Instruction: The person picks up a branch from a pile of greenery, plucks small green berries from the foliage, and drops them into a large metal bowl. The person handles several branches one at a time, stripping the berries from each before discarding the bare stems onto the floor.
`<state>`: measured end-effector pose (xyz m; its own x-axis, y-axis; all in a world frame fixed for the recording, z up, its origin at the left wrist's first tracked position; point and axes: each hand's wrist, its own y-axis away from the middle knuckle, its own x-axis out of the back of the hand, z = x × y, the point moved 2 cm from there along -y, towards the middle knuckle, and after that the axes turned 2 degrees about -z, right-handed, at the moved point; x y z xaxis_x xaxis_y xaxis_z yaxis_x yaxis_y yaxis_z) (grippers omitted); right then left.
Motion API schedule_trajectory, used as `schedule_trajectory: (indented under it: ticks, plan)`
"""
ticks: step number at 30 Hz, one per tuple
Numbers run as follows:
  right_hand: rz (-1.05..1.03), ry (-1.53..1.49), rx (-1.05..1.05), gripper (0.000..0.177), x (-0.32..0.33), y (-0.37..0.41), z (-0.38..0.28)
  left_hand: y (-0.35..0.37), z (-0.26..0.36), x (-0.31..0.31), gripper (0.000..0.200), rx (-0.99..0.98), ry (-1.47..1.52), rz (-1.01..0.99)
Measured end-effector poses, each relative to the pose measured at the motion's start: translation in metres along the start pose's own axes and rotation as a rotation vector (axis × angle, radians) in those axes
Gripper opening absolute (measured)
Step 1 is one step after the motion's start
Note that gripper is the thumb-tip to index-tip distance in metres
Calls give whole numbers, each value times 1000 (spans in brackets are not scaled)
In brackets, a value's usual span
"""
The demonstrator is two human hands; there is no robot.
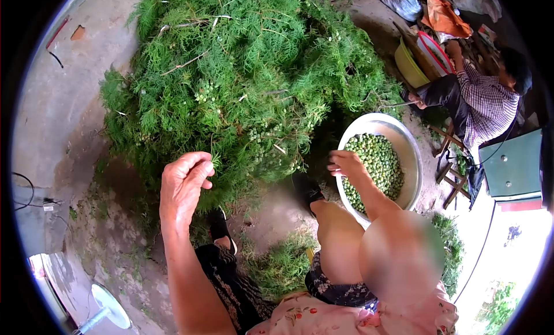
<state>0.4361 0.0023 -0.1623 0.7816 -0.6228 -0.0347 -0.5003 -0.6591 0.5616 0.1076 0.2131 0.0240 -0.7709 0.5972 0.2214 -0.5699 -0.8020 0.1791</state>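
Lying on ground, big pile of green feathery branches [242,81] is seen. Left hand [186,182] is held at pile's near edge, fingers curled in. Right hand [346,162] is held over round shiny metal bowl [412,156], fingertips bunched. Whether anything is gripped cannot be told for either hand. Bowl is partly filled with small round green berries [378,162]. Another person [485,98] is seated beyond bowl.

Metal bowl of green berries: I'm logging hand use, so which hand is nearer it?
Right. The right hand is at the rim of the metal bowl, over the green berries; the left hand is well away, against the pile of green branches.
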Motion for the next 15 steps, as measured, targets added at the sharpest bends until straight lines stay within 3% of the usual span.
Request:
schedule_trajectory:
  ticks: [3, 5, 7, 8, 9, 11, 12, 13, 15]
  plan:
    - [-42, 2, -99, 31, -41, -39, -6, -4, 3, -7, 22, 13, -10, -17]
    - [-81, -18, -51, 27, -48, -65, -8, -6, 5, -11, 21, 3, -6, -28]
    - [-53, -24, -83, 39, -52, -86, -19, -9, 6, -13, 21, 22, -26, -16]
    - [-15, 48, -54, 35, -52, -101, -19, -9, 7, -14, 20, 31, -36, -9]
    - [30, 242, -72, 32, -57, -100, -37, -9, 10, -15, 20, 47, -47, -6]
    - [150, 1107, 677, 30, -44, -139, -21, -10, 12, -17, 20, 77, -70, 1]
    - [150, 1105, 551, 32, -41, -162, -10, -10, 9, -17, 19, 66, -47, -7]
    - [85, 1283, 608, 28, -50, -154, -21, -9, 8, -18, 19, 50, -42, 13]
    - [28, 1476, 312, 23, -68, -145, -33, -9, 9, -19, 18, 48, -88, -20]
